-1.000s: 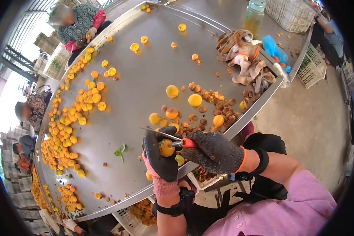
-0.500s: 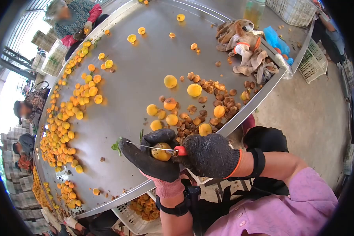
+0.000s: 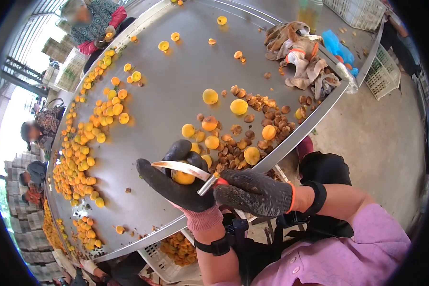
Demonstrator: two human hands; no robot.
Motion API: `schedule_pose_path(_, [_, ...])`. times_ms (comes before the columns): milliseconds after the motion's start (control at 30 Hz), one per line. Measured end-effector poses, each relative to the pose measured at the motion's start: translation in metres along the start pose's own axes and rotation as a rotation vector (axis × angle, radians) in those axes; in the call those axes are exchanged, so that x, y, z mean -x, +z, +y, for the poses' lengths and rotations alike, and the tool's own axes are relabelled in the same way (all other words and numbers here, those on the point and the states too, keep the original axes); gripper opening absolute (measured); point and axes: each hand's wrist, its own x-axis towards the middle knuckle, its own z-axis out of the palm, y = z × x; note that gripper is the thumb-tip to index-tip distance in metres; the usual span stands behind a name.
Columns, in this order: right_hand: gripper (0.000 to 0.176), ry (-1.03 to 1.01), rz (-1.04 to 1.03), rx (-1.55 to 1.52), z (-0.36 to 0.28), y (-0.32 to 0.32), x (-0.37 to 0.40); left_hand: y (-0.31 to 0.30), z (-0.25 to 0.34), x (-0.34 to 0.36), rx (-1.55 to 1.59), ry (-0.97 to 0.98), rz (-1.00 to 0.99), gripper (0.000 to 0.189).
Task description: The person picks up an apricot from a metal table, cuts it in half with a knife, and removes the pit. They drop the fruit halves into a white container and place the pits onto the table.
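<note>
An orange-yellow fruit (image 3: 182, 176) sits in my left hand (image 3: 178, 183), which wears a dark glove with a pink cuff; the fingers curl around it. My right hand (image 3: 255, 191), in a dark glove with an orange edge, is closed on the red handle of a knife. The curved blade (image 3: 186, 168) passes over the fruit, its tip near my left fingers. Whole fruits (image 3: 238, 107) and brown pits (image 3: 233, 151) lie on the metal table (image 3: 162, 90) just beyond my hands.
Many fruits (image 3: 76, 162) spread along the table's left side. Cloths or gloves (image 3: 302, 62) lie at the back right. A crate of fruit (image 3: 178, 250) stands below the near edge. A person (image 3: 95, 24) works across the table; others sit at the left.
The knife has turned so the flat of its blade shows above the fruit. Both hands have shifted slightly, and the green leaf at my left fingers is mostly out of sight.
</note>
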Motion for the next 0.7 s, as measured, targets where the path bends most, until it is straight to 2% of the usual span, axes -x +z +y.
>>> schedule_pose_path(67, [0.027,-0.279,0.235,0.519,0.023,-0.001,0.0,-0.01,0.001,-0.011,0.162,-0.225,-0.312,0.067])
schedule_pose_path(100, [0.027,-0.279,0.236,0.519,0.023,0.001,0.001,-0.002,0.0,-0.008,0.043,-0.187,-0.217,0.07])
schedule_pose_path(133, [0.026,-0.286,0.292,0.731,0.023,0.002,0.001,0.005,0.0,-0.005,0.042,-0.19,-0.22,0.07])
schedule_pose_path(167, [0.025,-0.289,0.346,0.943,0.023,0.002,0.002,0.013,-0.001,-0.001,-0.025,-0.169,-0.135,0.072])
schedule_pose_path(200, [0.025,-0.287,0.349,0.944,0.023,0.002,0.001,0.018,-0.001,0.002,-0.092,-0.148,-0.049,0.074])
schedule_pose_path(300, [0.024,-0.365,0.377,1.005,0.021,0.003,0.001,0.031,-0.004,0.009,-0.135,-0.106,0.038,0.076])
schedule_pose_path(433, [0.029,-0.37,0.343,1.202,0.023,0.0,0.004,0.032,-0.003,0.007,-0.058,-0.127,-0.024,0.077])
schedule_pose_path(500, [0.03,-0.371,0.302,1.278,0.022,-0.002,0.004,0.042,-0.005,0.011,-0.176,-0.005,0.115,0.076])
schedule_pose_path(567, [0.032,-0.28,0.317,1.258,0.013,0.002,0.004,0.035,-0.008,0.01,-0.154,-0.032,0.094,0.075])
schedule_pose_path(633, [0.033,-0.28,0.305,1.258,0.013,0.001,0.003,0.029,-0.009,0.012,-0.137,-0.061,0.067,0.073])
schedule_pose_path(700, [0.033,-0.278,0.292,1.256,0.01,0.0,0.004,0.028,-0.008,0.017,-0.333,0.005,-0.025,0.069])
